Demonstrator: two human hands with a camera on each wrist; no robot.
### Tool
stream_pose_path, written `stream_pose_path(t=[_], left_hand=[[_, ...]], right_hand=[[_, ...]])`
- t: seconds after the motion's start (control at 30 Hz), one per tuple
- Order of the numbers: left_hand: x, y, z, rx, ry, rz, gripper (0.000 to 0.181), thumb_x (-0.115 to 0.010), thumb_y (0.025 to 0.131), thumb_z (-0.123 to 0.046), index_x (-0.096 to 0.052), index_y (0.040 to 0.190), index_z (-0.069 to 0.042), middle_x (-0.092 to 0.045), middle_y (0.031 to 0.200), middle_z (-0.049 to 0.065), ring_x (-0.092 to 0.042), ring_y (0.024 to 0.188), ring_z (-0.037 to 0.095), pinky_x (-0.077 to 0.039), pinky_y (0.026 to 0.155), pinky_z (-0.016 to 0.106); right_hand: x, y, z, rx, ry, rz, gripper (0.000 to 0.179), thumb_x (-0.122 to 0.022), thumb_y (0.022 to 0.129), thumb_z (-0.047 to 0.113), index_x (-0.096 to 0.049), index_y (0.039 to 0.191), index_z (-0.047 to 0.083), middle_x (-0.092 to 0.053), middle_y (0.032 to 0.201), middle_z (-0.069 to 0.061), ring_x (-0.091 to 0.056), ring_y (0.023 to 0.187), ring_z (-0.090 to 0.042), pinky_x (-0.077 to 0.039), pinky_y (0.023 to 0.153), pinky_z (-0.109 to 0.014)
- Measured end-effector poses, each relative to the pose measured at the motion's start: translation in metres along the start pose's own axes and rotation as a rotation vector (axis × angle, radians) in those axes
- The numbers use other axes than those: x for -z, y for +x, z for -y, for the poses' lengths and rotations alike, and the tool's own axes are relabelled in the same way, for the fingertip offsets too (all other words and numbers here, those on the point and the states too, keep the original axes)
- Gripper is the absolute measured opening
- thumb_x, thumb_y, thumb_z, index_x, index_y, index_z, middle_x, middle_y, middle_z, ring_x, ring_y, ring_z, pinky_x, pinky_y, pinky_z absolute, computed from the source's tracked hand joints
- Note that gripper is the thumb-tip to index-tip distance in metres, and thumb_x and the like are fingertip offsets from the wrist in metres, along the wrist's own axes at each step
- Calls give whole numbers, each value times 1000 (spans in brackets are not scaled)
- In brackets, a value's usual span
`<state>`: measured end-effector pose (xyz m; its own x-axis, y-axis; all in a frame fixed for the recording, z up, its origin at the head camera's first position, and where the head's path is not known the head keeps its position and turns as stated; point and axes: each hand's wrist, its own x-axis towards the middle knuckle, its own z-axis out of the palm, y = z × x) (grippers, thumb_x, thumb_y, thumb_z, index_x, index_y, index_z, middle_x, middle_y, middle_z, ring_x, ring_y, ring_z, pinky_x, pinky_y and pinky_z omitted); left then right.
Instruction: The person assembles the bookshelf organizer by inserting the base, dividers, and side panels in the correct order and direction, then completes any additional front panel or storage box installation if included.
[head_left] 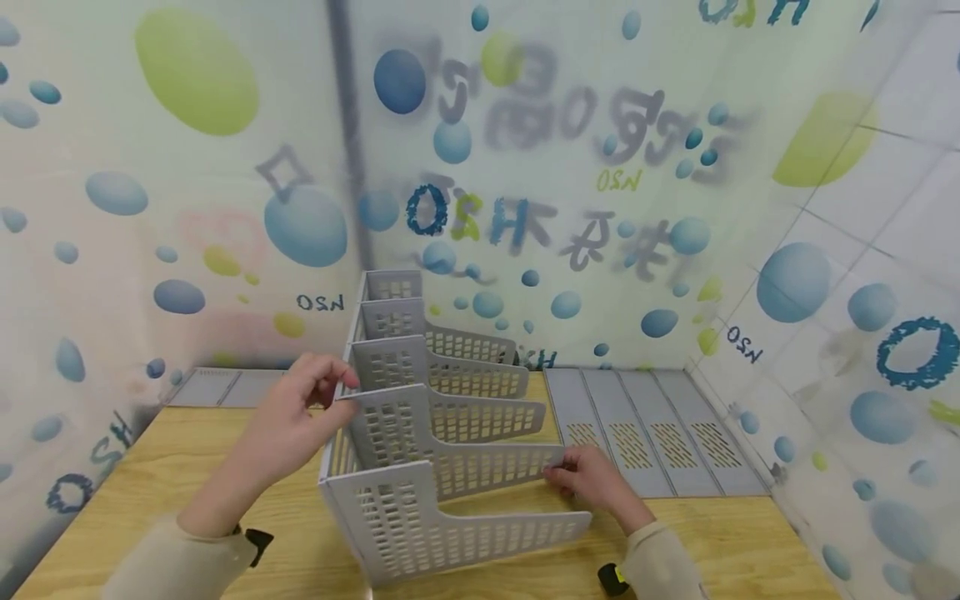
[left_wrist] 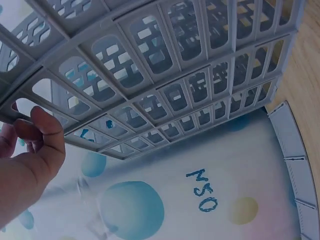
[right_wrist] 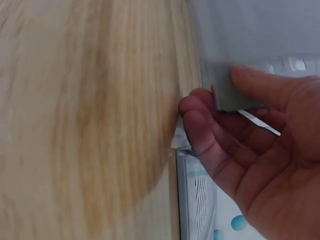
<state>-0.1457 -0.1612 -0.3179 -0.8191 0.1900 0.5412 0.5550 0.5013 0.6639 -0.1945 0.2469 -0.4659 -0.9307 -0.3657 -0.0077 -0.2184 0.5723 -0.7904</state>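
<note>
A grey plastic file rack stands on the wooden table, with several perforated upright dividers, high at the left and low at the right. My left hand pinches the top edge near its slatted side, at the second divider from me; in the left wrist view the fingers curl over the edge of the slatted side. At the low outer end of that divider is my right hand. The right wrist view shows thumb and fingers pinching the grey corner.
Flat grey slotted panels lie joined on the table at the back right. Another grey panel strip lies at the back left. A curtain printed with blue and green drops surrounds the table.
</note>
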Motion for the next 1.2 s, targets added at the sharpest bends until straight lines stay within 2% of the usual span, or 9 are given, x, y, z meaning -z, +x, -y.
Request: stream_pose_path(t=[0.17,0.27,0.43,0.5,0.6,0.7,0.8,0.97,1.2], left_hand=[[-14,0,-3,-6,-32,-58,16,-62,88,4,-64,100,-4,-45,91,4,-43,81,15,-40,69,23],[-18,-2,-1,-31,-65,-79,15,-58,88,5,-63,100,-2,-44,94,4,-40,85,16,-38,71,25],[-15,-3,3,-67,-55,-69,16,-52,97,4,-66,105,-1,-47,115,6,-43,99,14,-38,83,23],[-12,0,5,-70,-53,-62,21,-49,101,2,-67,111,0,-47,129,12,-44,109,17,-37,89,28],[-7,6,8,-57,-56,-45,27,-44,105,0,-67,120,1,-43,148,19,-41,130,31,-35,98,43],[-6,12,15,-29,-47,-10,29,-44,107,-3,-67,125,-2,-39,158,16,-34,144,41,-35,98,57],[-9,14,21,-16,-68,13,29,-43,107,-4,-66,126,-4,-36,162,14,-28,150,42,-35,99,61],[-17,11,26,-49,-122,-36,31,-38,106,-4,-65,120,0,-33,163,18,-24,150,45,-29,100,66],[-23,12,26,-83,-122,-59,32,-35,106,-5,-64,118,2,-32,163,21,-25,149,46,-29,99,67]], right_hand=[[4,-4,-1,11,-46,29,11,-73,97,14,-77,92,5,-72,81,-4,-65,70,-15,-53,61,-26],[11,-9,-1,-16,-67,2,11,-72,98,16,-76,98,6,-72,91,-3,-66,79,-16,-54,68,-29],[27,-16,-1,-84,-86,-124,17,-68,99,13,-75,110,1,-74,105,-8,-68,93,-23,-57,76,-37],[32,-18,-3,-82,-126,-171,17,-68,99,11,-74,111,0,-74,108,-11,-69,97,-28,-58,80,-40],[38,-18,-10,-68,-230,-209,16,-69,98,10,-75,110,1,-73,116,-16,-68,109,-37,-57,90,-48],[44,-20,-16,-75,-311,-188,18,-69,98,11,-74,111,1,-66,131,-23,-60,123,-46,-51,100,-57],[47,-20,-19,-126,-354,-153,22,-69,98,13,-72,115,0,-55,143,-30,-49,133,-52,-43,106,-62],[50,-19,-19,-202,-408,-107,31,-69,97,13,-68,124,-3,-44,150,-36,-41,138,-57,-39,109,-66],[52,-24,-21,-223,-430,-33,42,-69,98,13,-63,135,-6,-38,153,-38,-34,142,-57,-33,112,-68]])
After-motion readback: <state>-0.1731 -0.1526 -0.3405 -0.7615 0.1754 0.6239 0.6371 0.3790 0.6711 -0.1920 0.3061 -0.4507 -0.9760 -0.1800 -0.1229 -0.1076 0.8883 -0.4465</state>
